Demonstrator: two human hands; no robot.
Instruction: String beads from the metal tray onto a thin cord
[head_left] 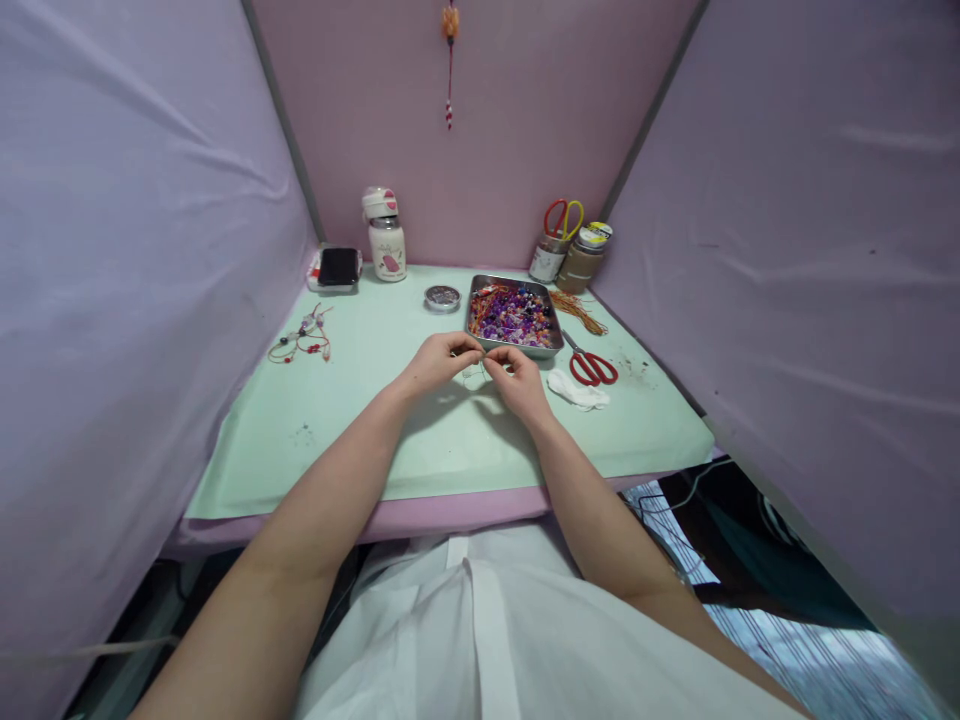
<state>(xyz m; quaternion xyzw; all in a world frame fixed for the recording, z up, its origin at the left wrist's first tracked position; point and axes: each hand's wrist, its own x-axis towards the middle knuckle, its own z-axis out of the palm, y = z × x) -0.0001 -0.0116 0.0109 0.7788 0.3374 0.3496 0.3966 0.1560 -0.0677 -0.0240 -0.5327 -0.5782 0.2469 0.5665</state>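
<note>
My left hand (441,359) and my right hand (517,383) meet just above the pale green table mat (360,420), in front of a metal tray (553,345) filled with purple, pink and orange beads. Both hands pinch their fingertips together around something thin between them, perhaps a clear thread, too fine to make out. The tray lies directly behind my fingertips.
Red-handled scissors (592,367) and a white crumpled tissue (576,391) lie right of my hands. Orange cords (579,311), two jars (570,255), a white bottle (386,238), a phone (337,267), a round tin (442,297) and beaded strings (304,340) sit around. Cloth walls enclose the table.
</note>
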